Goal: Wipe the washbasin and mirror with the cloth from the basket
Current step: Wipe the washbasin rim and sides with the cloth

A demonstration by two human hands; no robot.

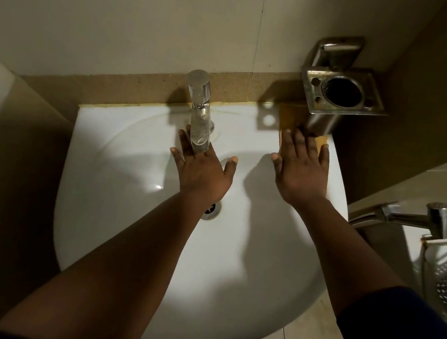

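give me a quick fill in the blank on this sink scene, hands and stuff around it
1. Both hands are spread flat over the white ____.
2. The left hand lies under the metal ____.
3. The right hand has its fingertips near the steel ____ on the wall.
4. Neither hand holds a ____.

Missing words: washbasin; tap; holder; cloth

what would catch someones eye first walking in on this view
Two bare hands spread flat over the white washbasin: the left hand out under the tap, above the drain, and the right hand pressing an orange-brown cloth onto the basin's back right rim. Just behind that cloth, a steel tumbler holder juts from the wall, empty.
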